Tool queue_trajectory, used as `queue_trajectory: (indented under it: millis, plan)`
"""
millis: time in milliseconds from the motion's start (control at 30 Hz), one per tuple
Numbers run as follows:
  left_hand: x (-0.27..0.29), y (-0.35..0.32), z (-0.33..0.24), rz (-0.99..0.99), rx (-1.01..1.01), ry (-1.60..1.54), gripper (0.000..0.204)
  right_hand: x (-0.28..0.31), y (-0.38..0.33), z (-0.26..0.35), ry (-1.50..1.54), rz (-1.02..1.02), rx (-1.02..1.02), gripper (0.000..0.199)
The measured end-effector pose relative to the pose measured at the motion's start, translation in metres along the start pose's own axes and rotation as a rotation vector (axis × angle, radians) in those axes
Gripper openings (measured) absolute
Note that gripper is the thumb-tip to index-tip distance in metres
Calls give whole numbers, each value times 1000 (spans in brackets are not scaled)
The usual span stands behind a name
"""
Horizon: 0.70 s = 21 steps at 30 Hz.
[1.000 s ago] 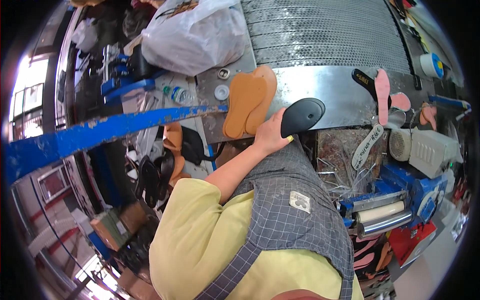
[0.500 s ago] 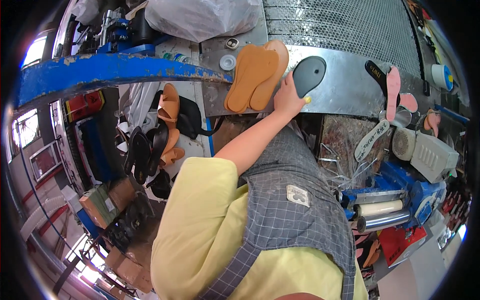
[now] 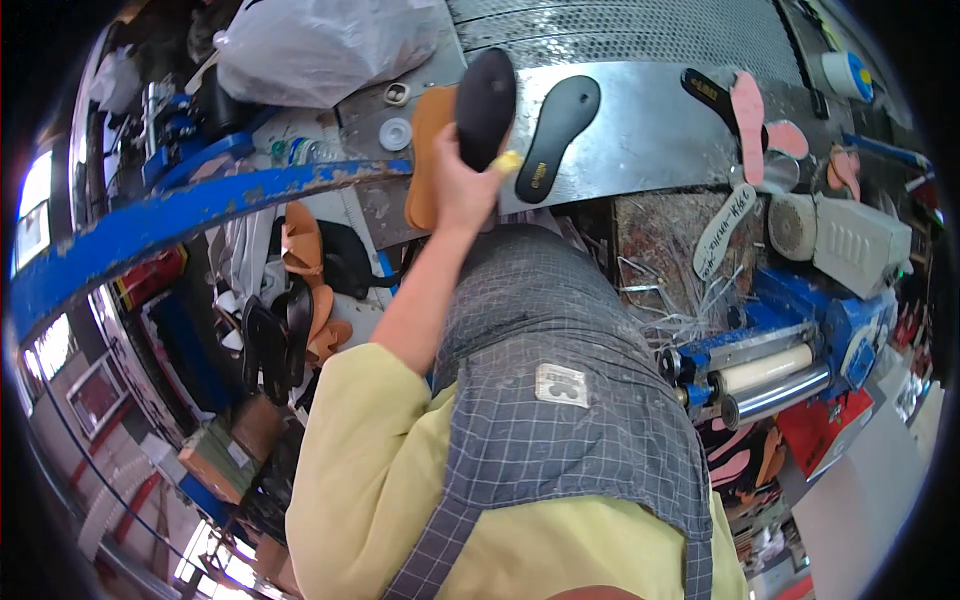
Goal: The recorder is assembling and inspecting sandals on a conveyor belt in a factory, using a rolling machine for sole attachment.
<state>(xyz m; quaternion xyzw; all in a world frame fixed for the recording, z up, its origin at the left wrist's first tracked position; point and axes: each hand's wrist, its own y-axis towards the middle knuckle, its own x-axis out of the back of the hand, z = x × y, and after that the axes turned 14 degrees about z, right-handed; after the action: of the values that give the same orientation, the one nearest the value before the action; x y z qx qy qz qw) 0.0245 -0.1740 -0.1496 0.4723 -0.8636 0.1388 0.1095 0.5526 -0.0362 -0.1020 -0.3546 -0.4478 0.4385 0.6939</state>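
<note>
Gripping a black insole (image 3: pixel 486 105) near its lower end, the person's left hand (image 3: pixel 462 185) has its fingers wrapped around the piece, holding it up on edge just over the shiny metal work surface (image 3: pixel 640 130), so the sole sits right at the front lip of that surface with a tan insole (image 3: pixel 430 150) just beside or behind it. The right hand isn't in view at all, so no telling what it's up to. The black piece looks thin and flat, probably light and a bit flexy, likely foam or rubbery board, so it should bend if squeezed hard; pinching it by the narrow waist or heel end seems the easy way to keep it steady without folding it. Matte surface, so likely not slippery. A second black insole (image 3: pixel 558 135) lies flat on the metal just to the right, same elongated foot shape. Further along there's a pink insole (image 3: pixel 748 110) and a pale one with writing on it (image 3: pixel 722 232). Behind the metal plate runs a perforated mesh belt (image 3: pixel 620 25), and a crinkly clear plastic bag (image 3: pixel 320 45) sits up top left. A chipped blue painted beam (image 3: pixel 200 205) curves across, with a pile of tan and black soles (image 3: pixel 295 310) below it, and shiny rollers (image 3: pixel 770 380) off to the right.
</note>
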Motion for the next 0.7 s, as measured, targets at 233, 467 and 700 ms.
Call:
queue_trajectory:
  millis: [233,467,700]
  plan:
    - [36,-5,-27,202,111,-291,46,0,-79,116,-380,180,-150,27]
    - [-57,-42,-87,453,-129,-369,48,-20,-36,299,322,90,584,65]
    - [-9,-57,-47,376,-152,-96,47,-72,76,362,888,217,516,24]
